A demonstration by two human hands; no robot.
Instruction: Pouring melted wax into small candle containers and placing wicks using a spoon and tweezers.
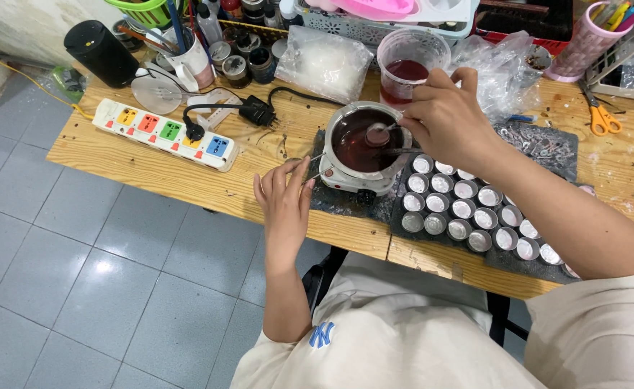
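Head view, looking down at a wooden desk point(187, 180) with a person sitting at it; right hand point(443, 119) is over a small white melting pot point(360, 155) full of dark red liquid, grip closed on the handle of a spoon point(376, 135) whose bowl sits in the liquid; left hand point(284, 198) is just left of the pot at the desk's front edge, fingers pinched around a thin metal handle point(318, 173) sticking out of the pot's side, so that grip is closed too; pot sits on a dark mat point(345, 202) roughly mid-desk; right next to it on the right there's a bunch of little round metal cups point(468, 209) in rows, whitish inside, partly under the right forearm; behind the pot a clear plastic cup point(409, 68) holds more red liquid; further left a white power strip point(165, 133) with coloured sockets and a black plug in it; orange-handled scissors point(603, 119) far right; clear plastic bags point(324, 61) and jars at the back.
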